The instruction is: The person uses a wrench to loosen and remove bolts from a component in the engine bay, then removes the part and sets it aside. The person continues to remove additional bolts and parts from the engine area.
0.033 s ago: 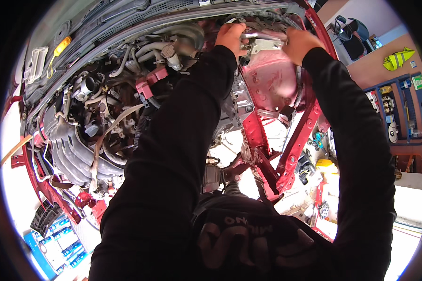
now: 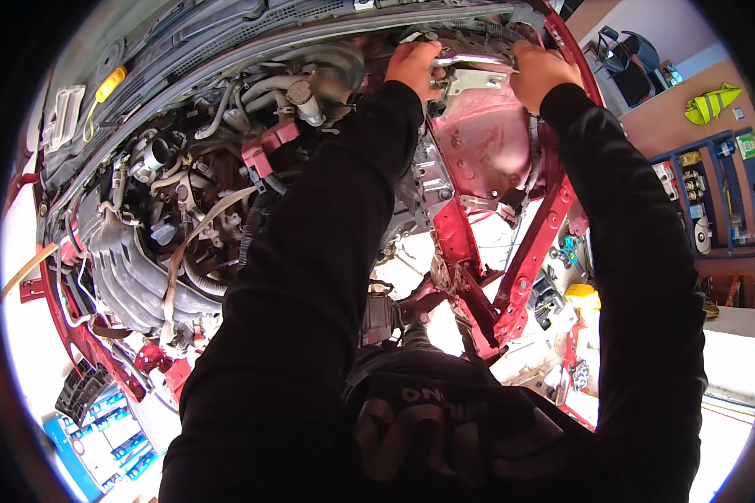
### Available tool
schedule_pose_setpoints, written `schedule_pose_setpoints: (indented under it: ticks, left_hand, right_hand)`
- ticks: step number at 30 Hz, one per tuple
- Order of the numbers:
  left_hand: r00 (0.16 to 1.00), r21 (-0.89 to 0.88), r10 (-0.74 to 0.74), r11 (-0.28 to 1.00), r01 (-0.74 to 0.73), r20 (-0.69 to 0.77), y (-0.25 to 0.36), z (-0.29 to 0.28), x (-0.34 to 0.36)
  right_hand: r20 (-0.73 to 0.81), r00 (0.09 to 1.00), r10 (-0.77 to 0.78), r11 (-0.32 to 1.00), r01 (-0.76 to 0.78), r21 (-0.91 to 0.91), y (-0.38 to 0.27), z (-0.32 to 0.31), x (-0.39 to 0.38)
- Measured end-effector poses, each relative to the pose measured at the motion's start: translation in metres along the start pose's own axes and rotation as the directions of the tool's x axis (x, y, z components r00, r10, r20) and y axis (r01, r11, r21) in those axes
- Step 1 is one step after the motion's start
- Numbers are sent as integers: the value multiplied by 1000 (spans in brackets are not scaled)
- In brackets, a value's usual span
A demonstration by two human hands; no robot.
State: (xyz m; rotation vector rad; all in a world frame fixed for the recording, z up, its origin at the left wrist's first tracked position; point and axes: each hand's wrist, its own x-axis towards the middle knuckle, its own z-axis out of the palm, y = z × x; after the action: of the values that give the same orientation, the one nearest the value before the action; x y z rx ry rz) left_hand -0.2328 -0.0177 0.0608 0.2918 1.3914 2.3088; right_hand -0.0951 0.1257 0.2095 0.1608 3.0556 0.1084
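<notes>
In the head view, the left hand (image 2: 413, 69) and right hand (image 2: 545, 77) are up at the far corner of an opened engine bay, with a silver bar (image 2: 476, 60) running crosswise between them, just above a pale metal bracket (image 2: 471, 81) and the red inner wing panel (image 2: 486, 138). The right hand's grip looks closed on the bar's right end; the left hand's fingers are curled at its left end, but their undersides are hidden, so I cannot tell whether that grip is clamped. The step in hand looks like two-handed work on the bar at the bracket; the next move probably calls for steadying the left end while the right hand guides the other, minding the tight space there. Among containers, a pale capped cylinder (image 2: 309, 107) stands in the engine bay left of the arms, its contents not visible. On the right, a dark blue wall organiser (image 2: 747, 201) holds small bottle-like items and a white rounded piece. At lower left, a blue case (image 2: 56, 432) contains rows of blue-and-white items, too small to identify.
</notes>
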Motion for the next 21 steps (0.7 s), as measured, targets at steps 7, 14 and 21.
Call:
schedule_pose_setpoints:
  ticks: [7, 14, 21]
  left_hand:
    - [997, -40, -9, 999, 6, -83, 3, 6, -4]
    - [998, -119, 56, 991, -60, -34, -4, 8, -1]
    - [995, -102, -22, 995, 12, -96, -14, 6, 12]
  right_hand:
    - [71, 997, -42, 991, 32, 130, -37, 17, -25]
    - [64, 998, -23, 999, 26, -40, -33, 19, -27]
    - [-249, 950, 188, 970, -219, -103, -2, 22, 1]
